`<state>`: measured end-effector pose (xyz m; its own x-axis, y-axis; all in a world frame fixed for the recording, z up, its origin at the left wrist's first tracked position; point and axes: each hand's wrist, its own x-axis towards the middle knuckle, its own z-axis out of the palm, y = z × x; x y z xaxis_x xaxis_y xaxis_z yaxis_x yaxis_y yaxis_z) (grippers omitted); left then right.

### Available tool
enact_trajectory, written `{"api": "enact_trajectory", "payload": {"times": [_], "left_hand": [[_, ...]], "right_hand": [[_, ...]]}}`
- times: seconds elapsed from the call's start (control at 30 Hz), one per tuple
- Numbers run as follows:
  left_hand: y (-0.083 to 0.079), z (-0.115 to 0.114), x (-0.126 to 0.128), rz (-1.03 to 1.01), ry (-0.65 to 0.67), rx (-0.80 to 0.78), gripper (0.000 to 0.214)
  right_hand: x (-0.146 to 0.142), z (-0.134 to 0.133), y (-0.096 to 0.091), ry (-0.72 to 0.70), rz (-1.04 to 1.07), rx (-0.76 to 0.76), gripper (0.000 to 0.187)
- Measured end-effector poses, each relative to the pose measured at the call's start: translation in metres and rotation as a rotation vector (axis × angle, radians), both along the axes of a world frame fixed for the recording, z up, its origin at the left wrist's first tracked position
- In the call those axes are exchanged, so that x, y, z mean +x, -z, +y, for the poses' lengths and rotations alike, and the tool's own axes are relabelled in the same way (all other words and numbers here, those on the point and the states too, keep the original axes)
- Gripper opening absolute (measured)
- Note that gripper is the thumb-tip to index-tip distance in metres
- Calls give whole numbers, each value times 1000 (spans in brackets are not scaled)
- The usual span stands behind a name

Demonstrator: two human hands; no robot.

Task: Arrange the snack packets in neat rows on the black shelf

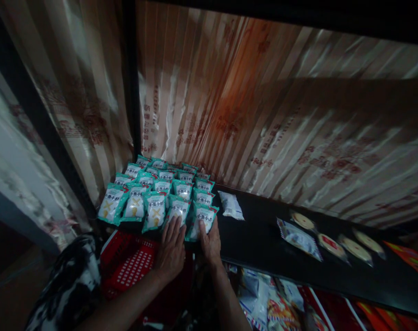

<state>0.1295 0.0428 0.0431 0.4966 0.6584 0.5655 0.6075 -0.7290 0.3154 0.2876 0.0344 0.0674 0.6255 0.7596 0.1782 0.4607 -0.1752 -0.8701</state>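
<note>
Rows of teal-and-white snack packets (156,212) stand propped at the left end of a black shelf, their printed fronts facing me. My left hand (170,253) lies with outstretched fingers against the lower front of one snack packet (179,209) in the front row. At the right end of that row, my right hand (211,243) grips another snack packet (204,216), the thumb on its front and the fingers around its right side. That packet stands upright, slightly tilted, touching its neighbours.
Right of the rows, a small white packet (231,205) lies on the black shelf (253,234). Farther right are a blue-white packet (299,239) and several round wrapped items (332,245). Below are a red perforated basket (134,266) and bagged goods (264,299). Patterned sheeting (264,124) hangs behind.
</note>
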Motion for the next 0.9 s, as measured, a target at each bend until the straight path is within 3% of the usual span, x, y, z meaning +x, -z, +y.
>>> {"api": "enact_trajectory", "payload": {"times": [0.2, 0.37, 0.6, 0.8, 0.9], "left_hand": [[-4, -5, -6, 24, -13, 0, 62], [-5, -8, -9, -5, -5, -19, 67], [5, -26, -20, -74, 52, -6, 66], [9, -24, -25, -51, 26, -18, 66], [5, -11, -24, -35, -26, -4, 63]], "right_hand": [[-3, -6, -2, 40, -5, -10, 90], [-7, -10, -5, 44, -1, -3, 90], [-28, -32, 0, 152, -148, 223, 65], [-68, -43, 1, -31, -371, 318, 47], [-70, -33, 4, 5, -528, 281, 45]]}}
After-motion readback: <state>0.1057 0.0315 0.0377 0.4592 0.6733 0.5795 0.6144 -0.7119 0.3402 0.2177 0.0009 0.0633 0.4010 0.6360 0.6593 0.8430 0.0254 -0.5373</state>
